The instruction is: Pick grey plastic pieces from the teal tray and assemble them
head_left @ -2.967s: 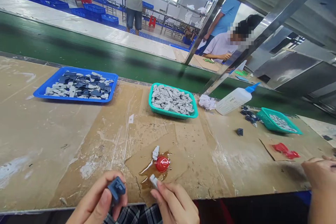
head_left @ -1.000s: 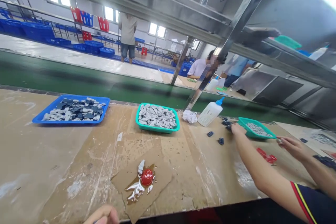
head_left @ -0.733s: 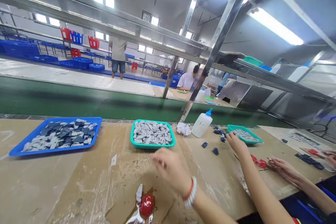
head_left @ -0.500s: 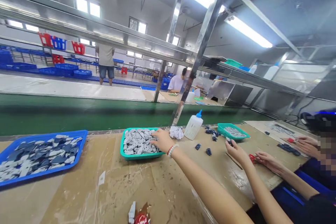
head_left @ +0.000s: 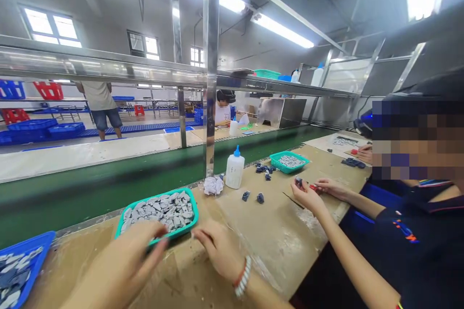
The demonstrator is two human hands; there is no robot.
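Observation:
A teal tray [head_left: 195,211] heaped with small grey plastic pieces [head_left: 159,208] sits on the brown bench in front of me. My left hand [head_left: 123,263] stretches toward its near rim with the fingers out. It is blurred, and I see nothing in it. My right hand [head_left: 217,248], a bead bracelet on the wrist, hovers just off the tray's front right corner. Its fingers are curled into a pinch, and what they hold is hidden.
A blue tray [head_left: 36,240] of grey and dark pieces lies at the far left. A crumpled tissue [head_left: 213,185], a white glue bottle [head_left: 235,170], loose dark blue pieces [head_left: 253,197] and a second teal tray [head_left: 289,161] stand to the right. A seated co-worker's hands [head_left: 308,193] work there. Behind run a green conveyor belt [head_left: 90,188] and a steel post [head_left: 210,82].
The view has swung right and upward. My right hand has drawn back from inside the teal tray to its front corner. My left hand has come up into view toward the tray.

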